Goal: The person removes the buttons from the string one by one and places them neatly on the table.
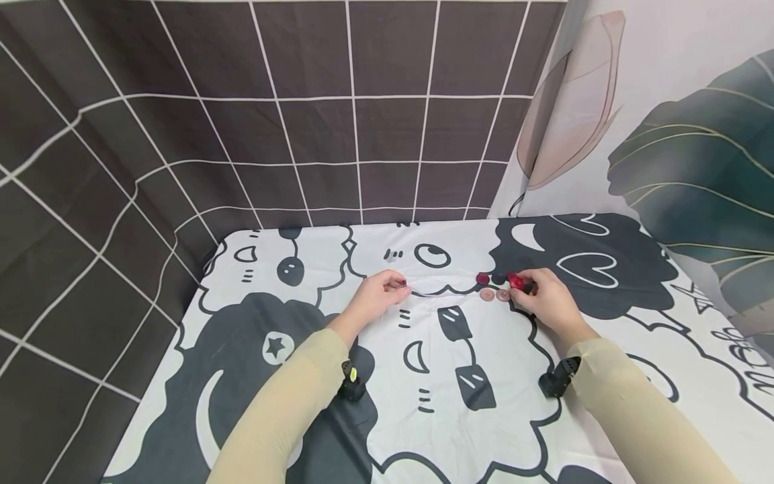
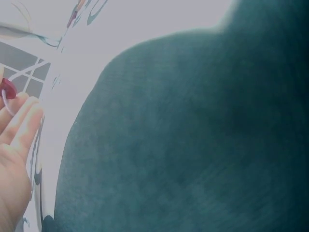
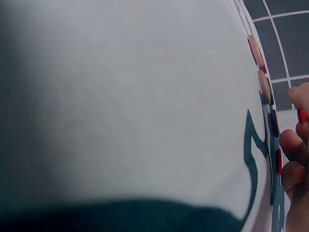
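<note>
My left hand (image 1: 376,298) pinches a small dark red button (image 2: 9,89) between thumb and fingers. A white cord (image 2: 20,73) runs at that button, and in the head view it stretches to the right from the fingertips. My right hand (image 1: 547,299) pinches a bright red button (image 3: 301,115) over the right part of the cloth. Close to it lie a dark red button (image 1: 482,278), a dark button (image 1: 498,278) and two pink buttons (image 1: 487,294). Another dark button (image 1: 529,288) shows beside the right fingers, and one more red button (image 3: 279,161) lies under them.
A white cloth (image 1: 447,430) with dark cartoon drawings covers the table. Behind it hangs a dark curtain (image 1: 314,128) with a white grid, which also closes off the left side. A leaf-patterned curtain (image 1: 695,161) hangs at the right.
</note>
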`<state>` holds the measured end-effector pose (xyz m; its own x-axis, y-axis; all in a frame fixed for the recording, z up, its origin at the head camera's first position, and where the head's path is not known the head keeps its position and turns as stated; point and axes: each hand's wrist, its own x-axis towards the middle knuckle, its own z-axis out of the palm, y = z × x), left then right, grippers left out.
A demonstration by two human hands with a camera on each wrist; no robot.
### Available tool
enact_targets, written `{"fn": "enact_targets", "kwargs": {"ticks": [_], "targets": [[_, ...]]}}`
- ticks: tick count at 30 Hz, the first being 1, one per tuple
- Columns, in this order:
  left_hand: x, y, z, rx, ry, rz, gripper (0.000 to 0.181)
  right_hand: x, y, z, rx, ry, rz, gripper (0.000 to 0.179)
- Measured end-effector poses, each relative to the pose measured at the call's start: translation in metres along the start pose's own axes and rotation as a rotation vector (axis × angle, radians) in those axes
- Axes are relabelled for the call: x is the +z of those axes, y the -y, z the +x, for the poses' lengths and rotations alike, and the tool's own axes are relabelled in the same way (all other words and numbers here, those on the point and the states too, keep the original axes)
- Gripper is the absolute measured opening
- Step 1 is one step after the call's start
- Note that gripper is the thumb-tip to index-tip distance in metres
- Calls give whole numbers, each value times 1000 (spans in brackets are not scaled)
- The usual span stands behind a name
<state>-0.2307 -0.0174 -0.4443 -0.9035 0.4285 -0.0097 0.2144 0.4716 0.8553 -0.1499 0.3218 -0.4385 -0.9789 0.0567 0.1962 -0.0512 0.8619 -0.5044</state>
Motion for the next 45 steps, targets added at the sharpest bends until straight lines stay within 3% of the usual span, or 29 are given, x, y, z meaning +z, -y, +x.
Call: {"fn": "enact_targets", "kwargs": {"ticks": [18, 27, 45], "targets": [[0, -1, -1, 33, -15, 26, 26, -3, -6, -1, 55, 79, -39, 40], [0, -1, -1, 19, -12, 23, 29, -1, -9, -2, 75, 85, -56, 43], [-2, -4, -2, 51, -20, 45, 26, 2, -12, -1, 49, 116, -84, 35]]}}
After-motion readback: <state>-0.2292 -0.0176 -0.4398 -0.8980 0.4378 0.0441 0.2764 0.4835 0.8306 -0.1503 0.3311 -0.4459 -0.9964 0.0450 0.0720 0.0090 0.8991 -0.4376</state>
